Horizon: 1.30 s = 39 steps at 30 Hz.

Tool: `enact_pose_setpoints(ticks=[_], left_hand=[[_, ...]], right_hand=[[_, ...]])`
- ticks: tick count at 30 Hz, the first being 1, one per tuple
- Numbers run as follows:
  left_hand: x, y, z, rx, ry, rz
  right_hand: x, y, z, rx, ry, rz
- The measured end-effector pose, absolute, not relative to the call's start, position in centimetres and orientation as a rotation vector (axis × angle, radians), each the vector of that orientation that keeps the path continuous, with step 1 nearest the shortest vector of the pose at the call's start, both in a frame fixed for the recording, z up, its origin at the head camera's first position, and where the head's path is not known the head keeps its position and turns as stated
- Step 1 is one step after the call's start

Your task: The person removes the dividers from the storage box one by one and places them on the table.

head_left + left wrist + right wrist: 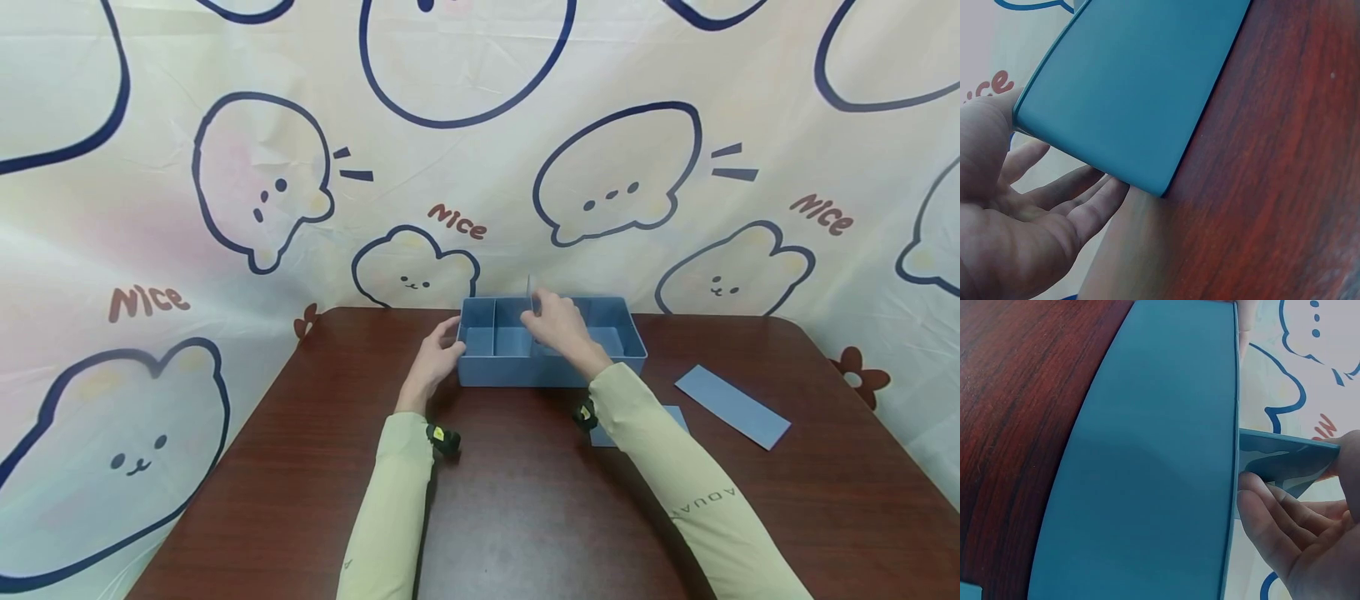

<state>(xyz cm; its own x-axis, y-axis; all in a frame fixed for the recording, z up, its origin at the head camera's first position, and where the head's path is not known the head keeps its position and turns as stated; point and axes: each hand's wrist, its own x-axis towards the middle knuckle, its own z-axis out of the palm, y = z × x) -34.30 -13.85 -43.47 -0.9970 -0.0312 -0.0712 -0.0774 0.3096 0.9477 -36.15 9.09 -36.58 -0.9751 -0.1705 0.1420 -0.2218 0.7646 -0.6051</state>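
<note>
A blue box [555, 372] with an open top stands on the table, one upright divider [494, 329] across its left part. At its left end my left hand [432, 360] holds the wall; the thumb is at the rim and the fingers lie along the end, as the left wrist view [1041, 212] has it. My right hand [558, 323] pinches a thin blue divider panel [1288, 456] by its edge. That panel stands upright across the box and partly above the rim. How deep its lower edge sits is hidden by the front wall.
A long flat blue panel [732, 407] lies on the brown table [510, 517] right of the box. Another flat blue piece [603, 437] lies in front of the box, partly covered by the right sleeve. A printed cloth [450, 167] hangs behind the table.
</note>
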Motion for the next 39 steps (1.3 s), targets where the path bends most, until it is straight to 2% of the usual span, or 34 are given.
enact_pose_setpoints(ticks=[39], left_hand=[[-34.3,-13.9,-43.6,-0.111,2.521,1.812]], right_hand=[[-36.2,10.1,-34.9,0.309,-2.829,1.116]])
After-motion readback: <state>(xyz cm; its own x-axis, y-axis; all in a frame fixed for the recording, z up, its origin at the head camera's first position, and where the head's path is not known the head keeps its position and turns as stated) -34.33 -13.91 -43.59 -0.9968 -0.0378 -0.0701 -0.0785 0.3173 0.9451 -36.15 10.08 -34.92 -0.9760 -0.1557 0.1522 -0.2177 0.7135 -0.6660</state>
